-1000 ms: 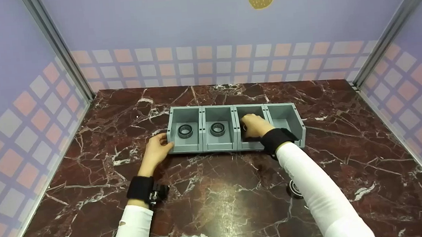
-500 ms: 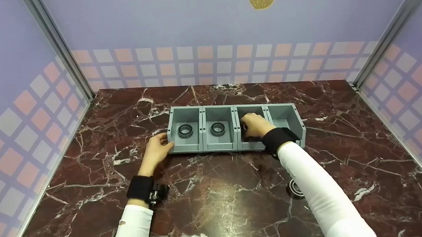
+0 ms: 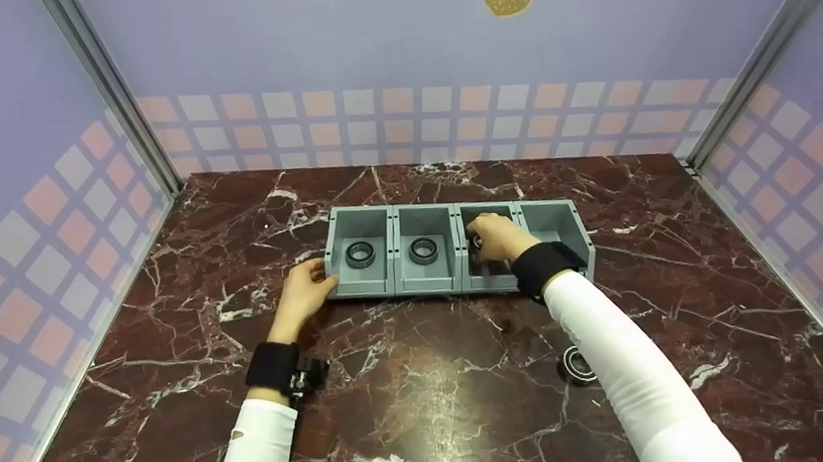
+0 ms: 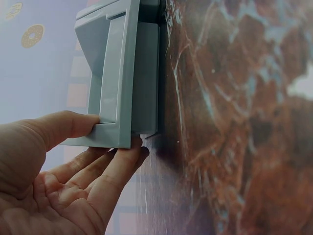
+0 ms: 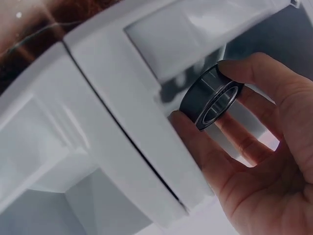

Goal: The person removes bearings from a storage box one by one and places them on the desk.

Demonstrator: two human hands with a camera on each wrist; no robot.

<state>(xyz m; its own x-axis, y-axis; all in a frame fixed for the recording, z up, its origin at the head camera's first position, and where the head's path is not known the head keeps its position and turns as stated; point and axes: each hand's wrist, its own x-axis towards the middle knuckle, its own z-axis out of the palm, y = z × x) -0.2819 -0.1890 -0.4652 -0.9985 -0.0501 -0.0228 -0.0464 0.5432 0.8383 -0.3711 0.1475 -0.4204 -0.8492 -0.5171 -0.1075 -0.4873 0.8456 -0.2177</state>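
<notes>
A row of joined grey storage bins (image 3: 428, 286) stands on the table. My left hand (image 3: 304, 292) holds the row's left end; in the left wrist view the thumb presses the front lip of the bin (image 4: 110, 73) and the fingers lie against its side. Inside the third bin from the left, my right hand (image 3: 496, 239) pinches a black ball bearing (image 5: 205, 93) between thumb and fingers, tilted close to the bin's wall. A bearing (image 3: 361, 265) lies flat in the first bin, and another bearing (image 3: 425, 260) in the second. The fourth bin is partly hidden behind the right wrist.
One more bearing (image 3: 576, 377) lies on the dark red marbled table (image 3: 409, 393), beside the right forearm. Patterned lilac walls (image 3: 397, 48) enclose the table at the back and both sides.
My right hand has risen and shifted slightly within the third bin. The right forearm has moved a little right, showing more of the bearing on the table. The left hand keeps its place.
</notes>
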